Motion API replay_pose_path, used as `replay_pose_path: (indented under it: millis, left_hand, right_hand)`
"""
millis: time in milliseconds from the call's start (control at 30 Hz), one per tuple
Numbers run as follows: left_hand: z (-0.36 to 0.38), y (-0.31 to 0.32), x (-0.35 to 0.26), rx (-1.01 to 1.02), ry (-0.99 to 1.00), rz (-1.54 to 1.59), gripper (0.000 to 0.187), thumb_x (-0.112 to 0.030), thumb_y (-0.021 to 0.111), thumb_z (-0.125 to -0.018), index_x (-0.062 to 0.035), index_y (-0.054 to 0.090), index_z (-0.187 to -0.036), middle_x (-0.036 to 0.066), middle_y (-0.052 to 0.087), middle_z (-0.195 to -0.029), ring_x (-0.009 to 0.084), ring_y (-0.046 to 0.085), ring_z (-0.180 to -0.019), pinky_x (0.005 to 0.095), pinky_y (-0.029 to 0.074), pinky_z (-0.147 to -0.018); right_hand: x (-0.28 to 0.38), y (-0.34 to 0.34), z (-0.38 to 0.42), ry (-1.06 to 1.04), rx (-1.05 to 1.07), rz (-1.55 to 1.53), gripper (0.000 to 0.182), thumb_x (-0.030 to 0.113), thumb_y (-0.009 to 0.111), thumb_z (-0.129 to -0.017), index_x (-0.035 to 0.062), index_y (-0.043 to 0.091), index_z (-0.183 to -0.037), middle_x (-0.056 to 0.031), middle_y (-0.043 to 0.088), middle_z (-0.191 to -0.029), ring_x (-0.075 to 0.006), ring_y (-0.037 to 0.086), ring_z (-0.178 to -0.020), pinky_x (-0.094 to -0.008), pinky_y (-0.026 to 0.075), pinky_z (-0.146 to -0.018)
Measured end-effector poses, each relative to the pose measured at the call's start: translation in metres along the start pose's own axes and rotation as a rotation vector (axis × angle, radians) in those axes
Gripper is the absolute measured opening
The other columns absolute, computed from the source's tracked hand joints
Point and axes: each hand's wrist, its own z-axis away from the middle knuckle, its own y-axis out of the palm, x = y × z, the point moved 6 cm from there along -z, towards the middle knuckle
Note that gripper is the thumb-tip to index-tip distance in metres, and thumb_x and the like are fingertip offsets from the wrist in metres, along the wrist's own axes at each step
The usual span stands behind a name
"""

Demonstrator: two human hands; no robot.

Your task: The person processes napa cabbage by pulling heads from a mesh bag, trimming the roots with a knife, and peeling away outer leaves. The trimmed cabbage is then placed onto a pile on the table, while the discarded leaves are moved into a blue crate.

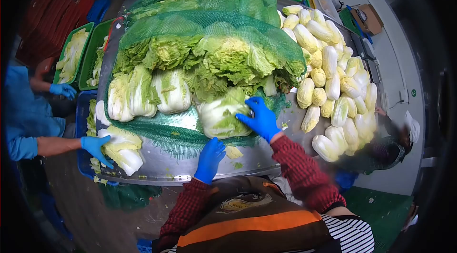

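A leafy napa cabbage [221, 118] lies on its side at the front edge of the green mesh net. My right hand [261, 119], in a blue glove, grips its right end with thumb and fingers apart across the leaves. My left hand [210, 160], also gloved in blue, is just in front of the cabbage. Its fingers are stretched out and nothing shows in them. A loose pale leaf [233, 152] lies on the metal table [176, 167] between my hands. More untrimmed cabbages [172, 92] rest on the net to the left and behind.
The green mesh net [190, 22] partly covers the cabbage heap. Trimmed cabbages [332, 61] are piled at the right. At the left, a co-worker's gloved hand [96, 149] holds another cabbage [123, 150] beside a blue crate [83, 126]. Another person [388, 146] is at the right.
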Motion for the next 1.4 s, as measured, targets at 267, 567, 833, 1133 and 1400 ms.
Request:
replay_pose_path:
  millis: [267,567,833,1133,1400]
  left_hand:
    - [-0.043,0.081,-0.007,-0.169,0.101,0.094,0.071,-0.034,0.071,-0.085,-0.0067,0.037,-0.142,0.012,0.048,-0.136,0.023,0.052,-0.115,0.038,0.047,-0.094]
    - [-0.047,0.074,-0.003,-0.424,0.095,0.304,0.091,-0.03,0.082,-0.075,0.0032,0.03,-0.141,0.008,0.047,-0.138,0.0199,0.049,-0.121,0.0363,0.043,-0.101]
    - [-0.014,0.005,0.019,-0.118,0.05,0.181,0.044,-0.035,0.059,-0.095,-0.0143,0.05,-0.133,0.004,0.058,-0.122,0.0166,0.057,-0.108,0.0292,0.047,-0.086]
    - [0.087,-0.087,-0.223,0.215,0.05,-0.318,0.072,-0.007,0.071,-0.079,-0.0038,0.037,-0.142,0.011,0.053,-0.131,0.0248,0.054,-0.118,0.0391,0.045,-0.1]
    - [0.204,-0.15,-0.402,-0.022,0.656,-1.426,0.116,-0.03,0.094,-0.051,0.0008,0.031,-0.143,0.018,0.047,-0.131,0.032,0.047,-0.122,0.0435,0.04,-0.103]
  right_hand:
    - [0.001,-0.002,0.057,0.017,-0.156,-0.023,0.043,0.033,0.07,-0.084,0.0083,0.063,-0.119,-0.0091,0.053,-0.132,-0.0298,0.065,-0.097,-0.0369,0.053,-0.079]
    - [-0.047,-0.008,-0.05,-0.023,0.039,-0.032,0.045,0.051,0.063,-0.085,0.0068,0.07,-0.09,-0.0142,0.067,-0.083,-0.031,0.067,-0.079,-0.038,0.052,-0.072]
    - [-0.022,0.008,0.07,0.339,0.149,-0.478,0.051,0.047,0.074,-0.08,-0.0038,0.068,-0.085,-0.0101,0.067,-0.075,-0.0118,0.061,-0.07,-0.03,0.049,-0.066]
    - [0.217,0.13,0.159,0.08,0.437,-1.042,0.052,0.034,0.075,-0.083,0.0035,0.059,-0.122,-0.0135,0.062,-0.118,-0.0223,0.06,-0.108,-0.0316,0.047,-0.094]
    - [0.32,0.17,0.135,-0.095,0.686,-0.726,0.035,0.039,0.071,-0.084,0.0057,0.069,-0.096,-0.0104,0.069,-0.089,-0.0233,0.065,-0.082,-0.0336,0.051,-0.075]
